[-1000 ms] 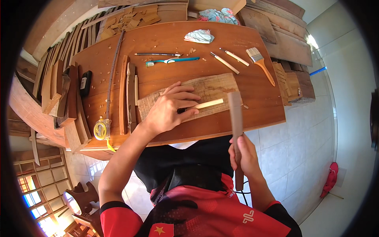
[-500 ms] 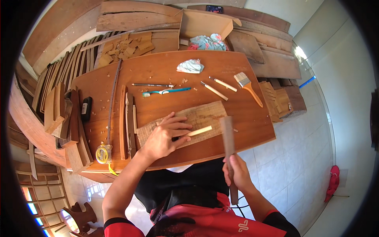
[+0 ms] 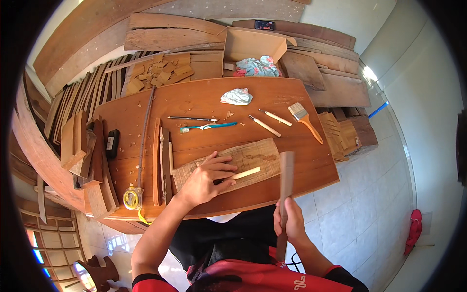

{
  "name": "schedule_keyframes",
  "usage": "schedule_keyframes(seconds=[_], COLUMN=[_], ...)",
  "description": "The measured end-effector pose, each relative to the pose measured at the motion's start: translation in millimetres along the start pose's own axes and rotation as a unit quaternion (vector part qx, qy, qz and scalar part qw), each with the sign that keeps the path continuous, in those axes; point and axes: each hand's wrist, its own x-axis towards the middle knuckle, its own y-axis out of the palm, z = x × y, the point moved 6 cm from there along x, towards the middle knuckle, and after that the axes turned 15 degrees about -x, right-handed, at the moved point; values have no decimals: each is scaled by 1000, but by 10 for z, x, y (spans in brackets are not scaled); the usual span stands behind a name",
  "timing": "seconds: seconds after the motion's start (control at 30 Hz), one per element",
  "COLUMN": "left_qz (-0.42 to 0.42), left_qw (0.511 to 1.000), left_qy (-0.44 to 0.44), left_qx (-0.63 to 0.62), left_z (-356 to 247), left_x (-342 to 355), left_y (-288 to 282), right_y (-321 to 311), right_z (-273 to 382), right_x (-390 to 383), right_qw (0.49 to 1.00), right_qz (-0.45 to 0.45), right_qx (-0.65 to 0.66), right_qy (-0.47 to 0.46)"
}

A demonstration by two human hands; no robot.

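A rough brown wooden board lies slantwise near the front of the table. My left hand rests on it, the thumb and fingers closed round a carving tool with a pale handle. The handle sticks out to the right and lies low over the board; the tool's other end is hidden under the hand. My right hand grips a flat wooden stick near its lower part. The stick stands upright just past the board's right end, apart from the handle.
Behind the board lie a pencil, a toothbrush, two carving tools, a paintbrush and a crumpled cloth. Left are wood strips and a tape measure. A cardboard box stands beyond the table.
The whole scene sits lower in the picture. The stick in my right hand has shifted slightly to the right. My left hand keeps its place on the board with the carving tool.
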Motion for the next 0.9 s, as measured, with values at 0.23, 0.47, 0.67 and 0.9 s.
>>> schedule_keyframes(seconds=[0.23,0.47,0.67,0.9], left_qz=[-1,-3,-17,-21], left_qw=[1000,1000,999,978], left_qy=[-4,6,30,-31], left_qx=[3,9,6,204], left_z=[-8,7,52,-35], left_x=[-7,-13,-51,-376], left_y=[12,-32,-28,-320], right_y=[-46,-64,19,-1], right_z=[-46,-35,-122,-72], right_x=[-9,45,-8,-37], right_qw=[999,1000,999,998], right_qz=[-2,4,27,-25], right_qx=[32,27,-16,-65], right_qy=[17,-1,33,9])
